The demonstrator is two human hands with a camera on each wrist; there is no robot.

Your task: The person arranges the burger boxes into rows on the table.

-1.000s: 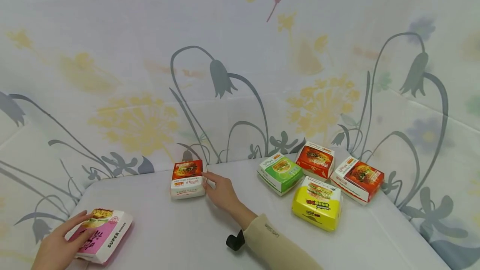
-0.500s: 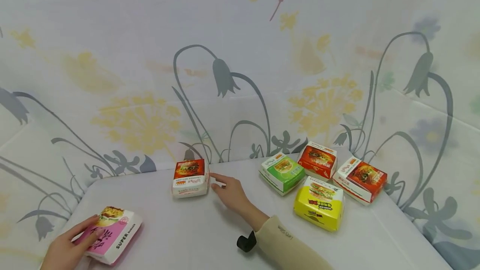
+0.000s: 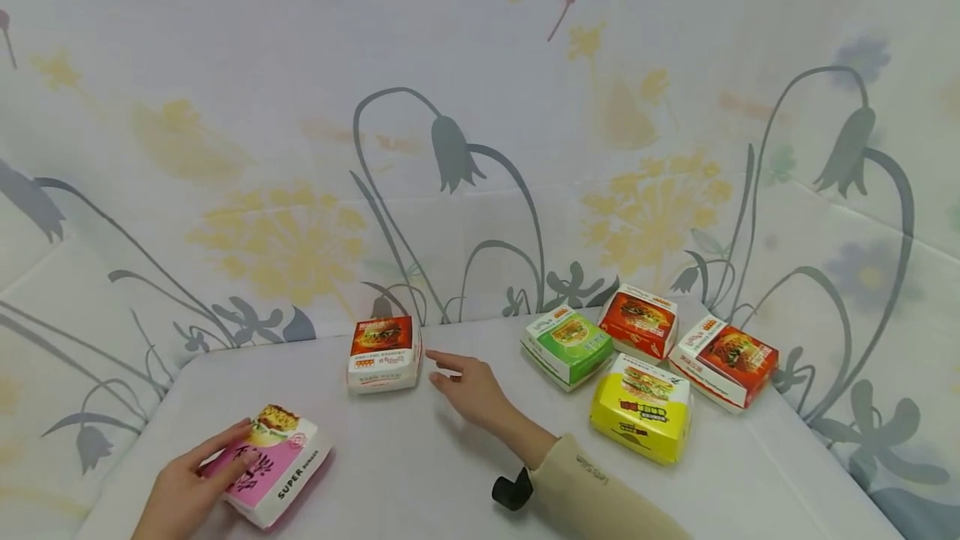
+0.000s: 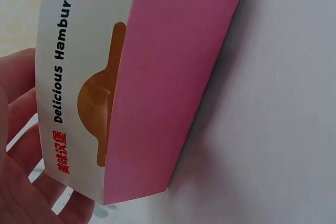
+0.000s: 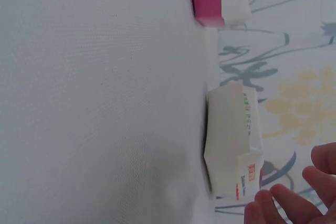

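My left hand (image 3: 187, 477) grips a pink-and-white burger box (image 3: 279, 473) at the front left, marked "SUPER BURGER". In the left wrist view, fingers (image 4: 23, 145) wrap the far side of the same burger box (image 4: 157, 77), with its pink side towards the camera. A red-and-white burger box (image 3: 384, 352) lies at the back, left of the middle. Just to its right is my right hand (image 3: 472, 390), fingers extended and holding nothing. A small gap separates the fingertips from that box in the head view. The right wrist view shows its white side (image 5: 233, 140).
Several burger boxes cluster at the right: a green one (image 3: 567, 347), a yellow one (image 3: 642, 411), a red one (image 3: 639, 321) and a red-and-white one (image 3: 726, 361). Behind the white table (image 3: 420, 473) hangs a flower-printed cloth (image 3: 480, 148).
My left hand has moved right with the pink burger box. My right hand has come off the red-and-white box and drawn slightly right. The head view has shifted a little.
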